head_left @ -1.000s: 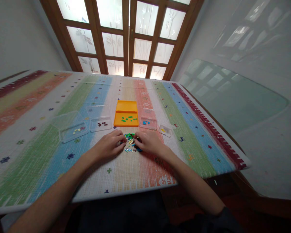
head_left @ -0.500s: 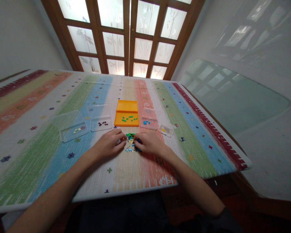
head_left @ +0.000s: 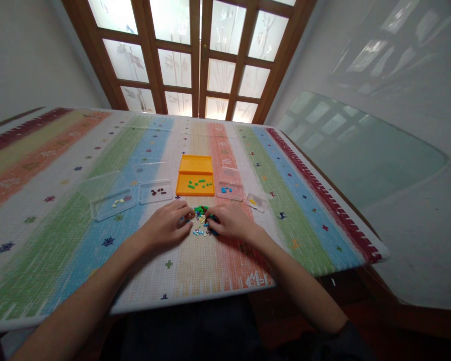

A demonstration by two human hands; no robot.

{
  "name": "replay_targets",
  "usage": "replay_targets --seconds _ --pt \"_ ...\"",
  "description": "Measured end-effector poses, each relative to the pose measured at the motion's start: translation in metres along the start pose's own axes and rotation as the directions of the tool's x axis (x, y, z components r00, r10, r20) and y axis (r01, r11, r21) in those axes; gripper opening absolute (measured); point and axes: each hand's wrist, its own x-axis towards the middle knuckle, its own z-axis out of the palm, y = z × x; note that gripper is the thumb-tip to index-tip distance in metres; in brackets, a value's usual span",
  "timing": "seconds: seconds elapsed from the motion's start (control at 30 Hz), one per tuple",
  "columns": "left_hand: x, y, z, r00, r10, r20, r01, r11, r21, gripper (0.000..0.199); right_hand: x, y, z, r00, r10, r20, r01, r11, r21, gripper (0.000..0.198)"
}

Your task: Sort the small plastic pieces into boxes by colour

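A pile of small building bricks (head_left: 201, 218), mixed green, yellow, blue, dark and pale, lies on the tablecloth between my hands. My left hand (head_left: 170, 223) rests at the pile's left edge, fingers curved and a gap showing between thumb and fingertips; a bluish patch in that gap is too small to make out. From the right, my right hand (head_left: 229, 220) reaches into the pile with thumb and fingers curled in around dark and blue pieces. What its fingers hold, if anything, is hidden.
Behind the pile stands an open orange case (head_left: 195, 192) with green bricks. Clear boxes flank it: one with pale bricks (head_left: 113, 213), one with dark brown (head_left: 155, 200), one with blue (head_left: 231, 196), one with yellow (head_left: 260, 206). The striped tablecloth (head_left: 195, 271) reaches the front edge.
The fingers of both hands have shifted only slightly at the pile. The whole view has moved a few pixels; the boxes stay in place.
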Motion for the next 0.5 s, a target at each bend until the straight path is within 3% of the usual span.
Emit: replay_targets --seconds 0.5 --pt "-0.0016 -0.0002 -0.0017 1.000 -0.007 0.002 0.007 1.000 0.007 0.020 0.0006 -0.0033 0.0013 1.000 0.026 -0.006 -0.025 0.999 0.043 0.021"
